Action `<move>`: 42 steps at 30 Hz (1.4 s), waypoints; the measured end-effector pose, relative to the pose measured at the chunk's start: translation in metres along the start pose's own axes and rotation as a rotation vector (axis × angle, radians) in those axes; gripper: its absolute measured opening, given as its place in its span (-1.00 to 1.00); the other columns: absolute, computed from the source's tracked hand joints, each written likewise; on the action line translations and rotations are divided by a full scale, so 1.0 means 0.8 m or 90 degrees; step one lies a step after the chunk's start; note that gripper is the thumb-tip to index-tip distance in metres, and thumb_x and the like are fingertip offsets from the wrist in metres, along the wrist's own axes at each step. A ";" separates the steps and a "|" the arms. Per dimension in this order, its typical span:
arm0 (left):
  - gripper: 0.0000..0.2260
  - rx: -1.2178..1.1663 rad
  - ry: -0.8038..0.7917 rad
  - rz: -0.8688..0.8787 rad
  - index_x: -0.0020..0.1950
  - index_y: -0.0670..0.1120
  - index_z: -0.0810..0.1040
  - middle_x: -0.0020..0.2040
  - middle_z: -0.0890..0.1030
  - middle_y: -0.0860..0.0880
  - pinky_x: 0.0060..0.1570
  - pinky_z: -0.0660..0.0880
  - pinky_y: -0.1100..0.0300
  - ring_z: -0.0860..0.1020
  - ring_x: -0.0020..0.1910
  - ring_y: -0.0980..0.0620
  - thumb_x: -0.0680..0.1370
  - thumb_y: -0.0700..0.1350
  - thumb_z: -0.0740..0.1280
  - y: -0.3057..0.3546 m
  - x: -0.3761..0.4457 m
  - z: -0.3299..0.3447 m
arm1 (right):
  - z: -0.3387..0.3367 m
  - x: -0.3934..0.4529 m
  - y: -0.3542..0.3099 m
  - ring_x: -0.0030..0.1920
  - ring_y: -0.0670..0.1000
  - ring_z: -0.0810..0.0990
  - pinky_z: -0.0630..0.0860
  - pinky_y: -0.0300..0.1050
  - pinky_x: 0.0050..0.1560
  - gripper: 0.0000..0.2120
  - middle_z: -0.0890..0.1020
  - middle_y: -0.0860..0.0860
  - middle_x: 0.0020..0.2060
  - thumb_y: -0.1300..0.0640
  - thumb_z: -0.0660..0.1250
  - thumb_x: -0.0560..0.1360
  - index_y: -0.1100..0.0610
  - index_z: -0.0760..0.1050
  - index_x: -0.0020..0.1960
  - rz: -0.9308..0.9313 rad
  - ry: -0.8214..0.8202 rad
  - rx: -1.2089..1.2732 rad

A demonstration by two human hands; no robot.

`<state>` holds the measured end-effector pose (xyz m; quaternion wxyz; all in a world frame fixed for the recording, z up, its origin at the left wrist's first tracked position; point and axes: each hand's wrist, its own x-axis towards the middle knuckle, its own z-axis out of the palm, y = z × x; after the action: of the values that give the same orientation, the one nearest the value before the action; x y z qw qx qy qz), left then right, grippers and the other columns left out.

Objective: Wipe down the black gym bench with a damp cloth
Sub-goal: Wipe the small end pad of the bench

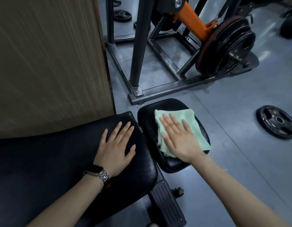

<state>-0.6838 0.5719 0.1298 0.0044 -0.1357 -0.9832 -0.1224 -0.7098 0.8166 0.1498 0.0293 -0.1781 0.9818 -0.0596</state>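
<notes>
Two pads: the black gym bench (52, 161) has a long main pad and a small seat pad (146, 115) just beyond its far-right end.
Cloth: the green cloth (174, 115) lies folded on the seat pad, covering its middle.
Right hand: the right hand (179, 136) presses flat on the cloth, fingers straight and spread, pointing away from the main pad.
Left hand: the left hand (116, 146) rests flat on the main pad near the seat pad, fingers apart, holding nothing.
Nearer hand: the right.
Room: I judge bare seat pad remains toward its far rim and near corner; the machine frame (166, 92) stands just beyond.
</notes>
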 end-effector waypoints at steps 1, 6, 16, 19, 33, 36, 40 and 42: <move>-0.44 0.004 0.000 -0.001 0.51 0.03 0.19 0.52 0.11 0.12 0.43 0.05 -0.14 0.02 0.51 0.09 0.54 0.19 -0.07 0.000 0.000 0.000 | 0.002 -0.004 -0.008 0.54 -0.08 -0.13 -0.13 0.07 0.50 -0.41 -0.04 -0.13 0.53 -0.18 -0.26 0.58 -0.01 -0.02 0.57 -0.011 0.007 0.000; -0.45 0.021 0.006 -0.002 0.50 0.02 0.22 0.51 0.15 0.11 0.41 0.09 -0.14 0.06 0.50 0.09 0.55 0.19 -0.04 -0.001 0.000 0.001 | 0.010 -0.016 -0.029 0.51 0.03 0.17 0.19 0.15 0.41 -0.45 0.26 -0.03 0.50 -0.15 -0.17 0.63 0.05 0.23 0.51 -0.075 0.036 -0.028; -0.45 0.017 0.015 0.009 0.50 0.03 0.22 0.51 0.14 0.12 0.41 0.04 -0.10 0.03 0.50 0.11 0.55 0.19 -0.04 -0.004 0.000 0.004 | -0.005 -0.018 0.048 0.52 -0.15 -0.01 0.00 0.00 0.45 -0.44 0.12 -0.17 0.52 -0.19 -0.22 0.61 -0.08 0.11 0.54 0.003 0.029 -0.019; -0.46 0.020 0.013 0.009 0.50 0.03 0.23 0.51 0.15 0.12 0.41 0.00 -0.07 0.04 0.50 0.10 0.55 0.18 -0.03 -0.003 0.000 0.003 | -0.012 -0.022 0.075 0.49 -0.26 -0.17 -0.08 -0.10 0.46 -0.45 -0.03 -0.27 0.50 -0.23 -0.25 0.56 -0.16 -0.04 0.53 0.049 0.023 -0.003; -0.42 0.004 0.001 -0.004 0.51 0.04 0.20 0.52 0.13 0.13 0.42 -0.06 -0.07 0.01 0.51 0.09 0.53 0.20 -0.08 -0.003 0.000 0.002 | 0.009 -0.069 -0.008 0.54 -0.02 0.03 0.04 0.13 0.42 -0.48 0.11 -0.07 0.54 -0.09 -0.15 0.64 0.03 0.10 0.55 -0.023 0.078 -0.039; -0.43 0.011 -0.007 -0.005 0.50 0.03 0.24 0.51 0.16 0.13 0.40 -0.08 -0.05 0.04 0.50 0.09 0.53 0.20 -0.06 -0.002 0.000 -0.001 | 0.017 -0.071 -0.040 0.54 0.01 0.06 0.07 0.14 0.42 -0.49 0.14 -0.04 0.54 -0.04 -0.08 0.63 0.06 0.16 0.54 -0.090 0.071 -0.054; -0.39 -0.031 -0.004 -0.015 0.54 0.04 0.08 0.54 -0.02 0.14 0.43 -0.21 0.02 -0.13 0.50 0.15 0.51 0.22 -0.16 -0.002 -0.001 -0.004 | 0.022 -0.064 -0.060 0.53 0.04 0.11 0.15 0.15 0.38 -0.50 0.20 -0.04 0.52 0.02 -0.08 0.61 0.08 0.25 0.51 -0.104 0.064 -0.097; -0.35 -0.057 0.001 -0.020 0.55 0.02 0.04 0.53 -0.08 0.15 0.43 -0.25 0.06 -0.20 0.49 0.17 0.49 0.22 -0.24 -0.003 -0.001 -0.008 | 0.021 -0.059 -0.062 0.52 0.04 0.13 0.17 0.15 0.37 -0.51 0.20 -0.04 0.52 0.02 -0.11 0.62 0.07 0.25 0.50 -0.088 0.060 -0.099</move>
<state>-0.6837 0.5681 0.1356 -0.0031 -0.1205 -0.9786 -0.1666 -0.6470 0.7855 0.1408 -0.0352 -0.2439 0.9691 0.0064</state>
